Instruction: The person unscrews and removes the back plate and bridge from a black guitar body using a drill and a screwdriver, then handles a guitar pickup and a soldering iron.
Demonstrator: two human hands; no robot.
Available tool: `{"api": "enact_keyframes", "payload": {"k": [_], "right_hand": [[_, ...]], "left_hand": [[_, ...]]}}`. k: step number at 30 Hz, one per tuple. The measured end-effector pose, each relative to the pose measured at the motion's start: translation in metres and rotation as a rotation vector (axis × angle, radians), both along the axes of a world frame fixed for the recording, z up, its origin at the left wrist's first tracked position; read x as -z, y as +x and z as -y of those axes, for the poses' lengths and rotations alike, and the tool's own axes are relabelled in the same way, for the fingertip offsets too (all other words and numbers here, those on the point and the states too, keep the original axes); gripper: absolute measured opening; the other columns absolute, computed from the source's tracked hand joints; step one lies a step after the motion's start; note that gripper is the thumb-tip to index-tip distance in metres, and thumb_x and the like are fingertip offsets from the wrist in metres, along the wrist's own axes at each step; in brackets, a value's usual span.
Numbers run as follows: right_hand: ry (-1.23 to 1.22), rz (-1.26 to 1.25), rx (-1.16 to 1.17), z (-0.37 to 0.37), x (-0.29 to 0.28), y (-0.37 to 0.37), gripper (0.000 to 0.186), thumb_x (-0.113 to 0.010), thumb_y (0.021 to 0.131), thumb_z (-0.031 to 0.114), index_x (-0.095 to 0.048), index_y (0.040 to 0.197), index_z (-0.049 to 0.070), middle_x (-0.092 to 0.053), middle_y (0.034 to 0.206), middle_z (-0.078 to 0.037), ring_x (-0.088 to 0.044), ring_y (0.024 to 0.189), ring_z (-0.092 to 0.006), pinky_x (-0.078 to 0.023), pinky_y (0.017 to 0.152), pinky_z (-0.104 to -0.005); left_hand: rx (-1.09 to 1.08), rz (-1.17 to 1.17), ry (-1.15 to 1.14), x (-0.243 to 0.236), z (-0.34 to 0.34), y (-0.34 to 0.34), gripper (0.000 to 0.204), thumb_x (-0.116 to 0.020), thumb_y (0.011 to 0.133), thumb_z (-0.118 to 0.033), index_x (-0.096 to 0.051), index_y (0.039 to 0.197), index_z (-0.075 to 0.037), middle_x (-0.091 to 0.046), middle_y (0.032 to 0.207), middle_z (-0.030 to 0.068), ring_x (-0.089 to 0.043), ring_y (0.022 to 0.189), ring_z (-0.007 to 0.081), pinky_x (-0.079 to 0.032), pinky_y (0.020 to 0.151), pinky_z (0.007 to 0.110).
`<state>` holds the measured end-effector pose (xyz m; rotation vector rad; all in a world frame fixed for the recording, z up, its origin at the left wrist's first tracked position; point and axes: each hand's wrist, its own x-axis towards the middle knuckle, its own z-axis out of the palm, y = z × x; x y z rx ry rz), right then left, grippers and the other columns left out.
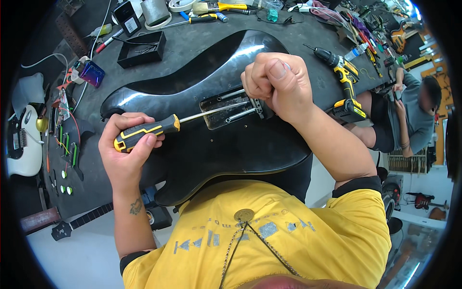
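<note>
A glossy black electric guitar body (183,91) lies back side up in front of me. In its open cavity (211,120) are metal springs (240,115) running to a metal block (260,109). My left hand (122,144) is wrapped round the black-and-yellow handle of a screwdriver (144,134). Its shaft crosses the cavity, the tip close to the block. My right hand (283,84) is closed above the block end of the cavity, thumb on top of curled fingers. Whatever those fingers hold, if anything, is hidden.
A black open box (141,49) stands beyond the guitar at left. At right lies a yellow-and-black cordless drill (344,79). A brush (219,7) and another screwdriver (203,19) lie at the back. A white guitar body (26,144) is far left; a person (414,111) sits at right.
</note>
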<state>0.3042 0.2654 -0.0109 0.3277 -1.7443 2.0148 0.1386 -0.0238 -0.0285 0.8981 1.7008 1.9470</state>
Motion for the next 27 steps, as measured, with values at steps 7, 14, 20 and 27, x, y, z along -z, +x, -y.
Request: {"api": "enact_keyframes", "payload": {"k": [7, 14, 20, 27], "right_hand": [[0.007, 0.012, 0.021, 0.001, -0.001, -0.005, 0.05, -0.055, 0.118, 0.035, -0.046, 0.076, 0.009, -0.042, 0.068, 0.003, -0.037, 0.061, -0.008, -0.033, 0.055, -0.0279], [-0.063, 0.122, 0.053, 0.002, 0.001, -0.003, 0.053, -0.055, 0.118, 0.036, -0.044, 0.073, 0.01, -0.042, 0.065, 0.003, -0.037, 0.058, -0.008, -0.032, 0.053, -0.0285], [-0.013, 0.018, 0.072, 0.003, -0.006, -0.007, 0.055, -0.057, 0.117, 0.038, -0.044, 0.072, 0.01, -0.042, 0.064, 0.003, -0.037, 0.058, -0.0078, -0.032, 0.053, -0.0287], [0.02, 0.117, 0.111, -0.004, -0.008, -0.022, 0.058, -0.054, 0.117, 0.045, -0.044, 0.073, 0.009, -0.04, 0.061, 0.001, -0.035, 0.055, -0.0096, -0.029, 0.051, -0.0289]], "left_hand": [[-0.013, -0.067, -0.019, 0.003, 0.001, 0.002, 0.028, -0.078, 0.09, 0.003, -0.063, 0.113, 0.004, -0.069, 0.116, 0.0189, -0.077, 0.085, 0.0234, -0.067, 0.075, 0.031], [-0.036, -0.112, -0.032, 0.004, -0.001, 0.004, 0.026, -0.076, 0.089, 0.005, -0.063, 0.112, 0.003, -0.069, 0.115, 0.0182, -0.076, 0.085, 0.0223, -0.066, 0.075, 0.031], [-0.024, -0.126, -0.038, 0.003, -0.001, 0.002, 0.026, -0.076, 0.089, 0.005, -0.062, 0.111, 0.003, -0.069, 0.115, 0.018, -0.076, 0.085, 0.0218, -0.066, 0.075, 0.031], [-0.009, -0.146, -0.045, 0.004, -0.002, -0.001, 0.027, -0.075, 0.089, 0.005, -0.062, 0.112, 0.003, -0.068, 0.115, 0.0182, -0.075, 0.086, 0.022, -0.066, 0.076, 0.031]]}}
